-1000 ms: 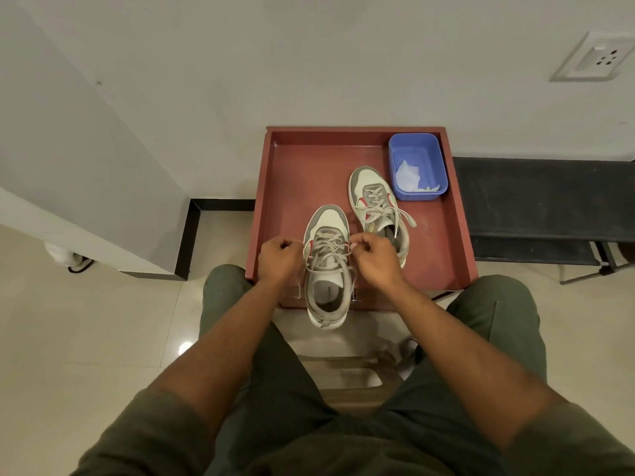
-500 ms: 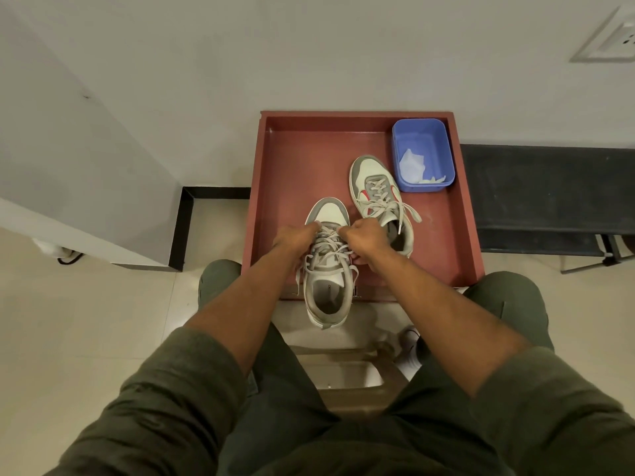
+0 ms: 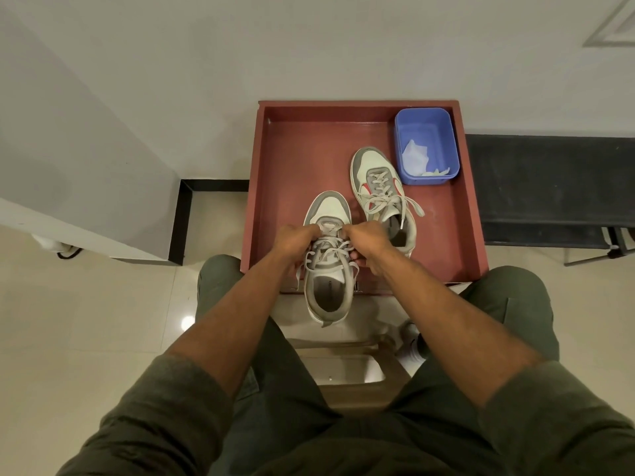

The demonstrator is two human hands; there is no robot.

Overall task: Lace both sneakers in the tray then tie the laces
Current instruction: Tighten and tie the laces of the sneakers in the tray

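Two grey-and-white sneakers lie in a red-brown tray (image 3: pixel 275 187). The near sneaker (image 3: pixel 328 293) points away from me, and its heel hangs over the tray's front edge. My left hand (image 3: pixel 297 240) and my right hand (image 3: pixel 366 238) flank its tongue, each pinching its lace (image 3: pixel 330 250) close to the toe end of the eyelets. Loose lace loops hang down both sides. The far sneaker (image 3: pixel 378 187) sits to the right, with its laces crossed and their ends spread loosely.
A blue plastic tub (image 3: pixel 426 132) holding crumpled white paper stands in the tray's back right corner. To the tray's right is a dark bench (image 3: pixel 549 180). A white wall rises behind, and my knees flank the tray's front.
Both hands moved from the sneaker's sides inward and forward to the top of its laces. The head leaned closer to the tray.
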